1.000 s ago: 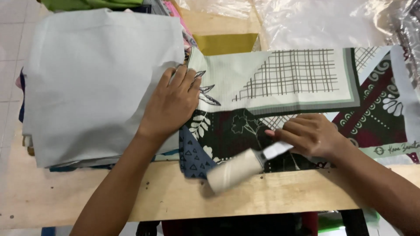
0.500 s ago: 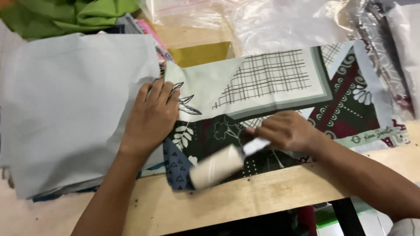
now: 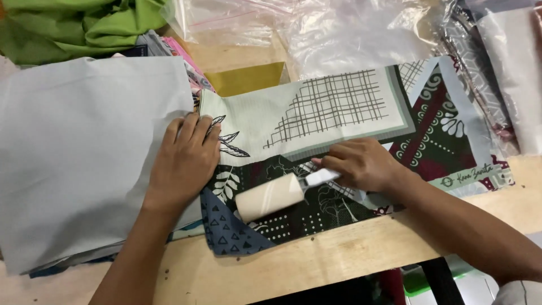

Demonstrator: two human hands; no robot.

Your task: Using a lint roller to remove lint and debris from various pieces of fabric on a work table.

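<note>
A folded patterned cloth point(image 3: 344, 118) in pale green, dark green and maroon lies across the wooden table point(image 3: 316, 262). My left hand point(image 3: 185, 161) presses flat on its left end, fingers spread, at the edge of a plain grey fabric stack point(image 3: 84, 152). My right hand point(image 3: 361, 165) grips the white handle of a lint roller point(image 3: 270, 196). The cream roller head rests on the dark leaf-printed part of the cloth, between my two hands.
Green fabric point(image 3: 79, 25) is bunched at the back left. Clear plastic bags point(image 3: 350, 34) lie along the back, with more bagged cloth point(image 3: 508, 79) at the right. A mustard-yellow piece point(image 3: 248, 78) sits behind the patterned cloth. The table's front edge runs just below my hands.
The view has shifted, so everything sits lower and further left in frame. The roller has moved slightly over the dark print. My left hand stays pressed on the cloth.
</note>
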